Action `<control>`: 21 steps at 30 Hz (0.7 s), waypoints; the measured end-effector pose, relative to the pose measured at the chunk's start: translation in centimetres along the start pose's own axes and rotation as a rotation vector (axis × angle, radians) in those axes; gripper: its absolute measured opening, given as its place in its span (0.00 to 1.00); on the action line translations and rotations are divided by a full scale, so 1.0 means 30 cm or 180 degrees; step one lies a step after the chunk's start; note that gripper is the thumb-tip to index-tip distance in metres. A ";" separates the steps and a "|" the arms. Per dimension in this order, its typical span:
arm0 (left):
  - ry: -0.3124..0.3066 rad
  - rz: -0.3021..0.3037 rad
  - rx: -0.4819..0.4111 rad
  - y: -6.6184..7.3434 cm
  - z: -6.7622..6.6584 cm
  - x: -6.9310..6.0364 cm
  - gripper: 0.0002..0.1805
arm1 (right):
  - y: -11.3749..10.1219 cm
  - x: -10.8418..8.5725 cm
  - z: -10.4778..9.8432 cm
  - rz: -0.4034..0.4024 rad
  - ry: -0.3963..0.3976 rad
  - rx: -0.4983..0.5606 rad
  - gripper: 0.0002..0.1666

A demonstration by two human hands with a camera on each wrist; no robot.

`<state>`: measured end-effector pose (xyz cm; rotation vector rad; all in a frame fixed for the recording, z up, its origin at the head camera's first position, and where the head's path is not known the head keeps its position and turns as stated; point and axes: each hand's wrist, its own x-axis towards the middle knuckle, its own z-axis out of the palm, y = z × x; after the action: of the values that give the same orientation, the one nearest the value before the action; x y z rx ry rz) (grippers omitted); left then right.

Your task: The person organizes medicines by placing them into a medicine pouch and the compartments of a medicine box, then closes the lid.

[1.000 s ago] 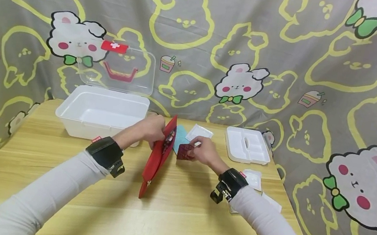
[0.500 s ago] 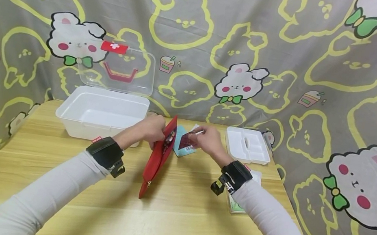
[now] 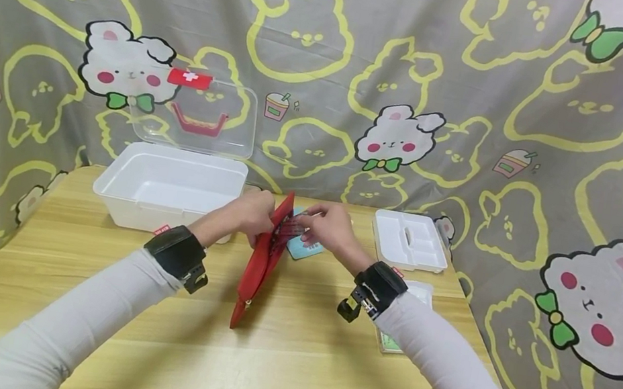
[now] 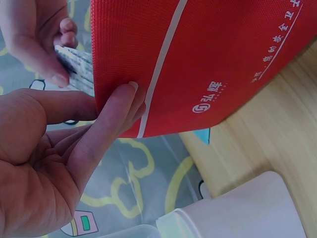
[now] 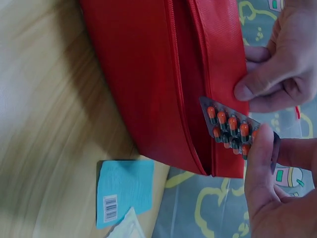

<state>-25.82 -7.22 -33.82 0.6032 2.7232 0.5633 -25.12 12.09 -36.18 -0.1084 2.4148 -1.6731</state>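
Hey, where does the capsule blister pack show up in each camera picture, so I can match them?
Head: blister pack near the centre, in the right hand.
Left wrist: blister pack at upper left, partly hidden by the red pouch.
Right wrist: blister pack right of centre, at the pouch's opening.
Shared landmark: the red pouch.

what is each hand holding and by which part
Left hand pinches a red fabric zip pouch by an edge beside its opening; right hand pinches a rectangular blister pack of orange-and-green capsules by the end farther from the pouch.
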 end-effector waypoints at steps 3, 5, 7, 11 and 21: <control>0.0009 -0.0004 0.0042 -0.001 0.002 0.004 0.22 | 0.003 0.004 0.019 0.0054 -0.0142 -0.0026 0.15; 0.0015 -0.0014 0.0068 0.001 0.002 0.005 0.18 | 0.004 0.006 0.032 0.0088 -0.0234 -0.0034 0.15; 0.0010 -0.0016 0.0067 0.004 0.002 0.004 0.15 | 0.009 0.010 0.043 0.0115 -0.0309 -0.0032 0.16; -0.0016 -0.0043 0.0025 0.012 0.000 0.001 0.13 | 0.025 0.019 0.063 0.0156 -0.0448 0.0016 0.17; -0.0013 -0.0025 0.0041 0.021 0.002 0.000 0.14 | 0.042 0.037 0.118 0.0209 -0.0485 -0.0130 0.14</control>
<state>-25.58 -6.69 -33.59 0.5959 2.7262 0.5425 -25.41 9.10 -38.70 -0.1550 2.3149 -1.5294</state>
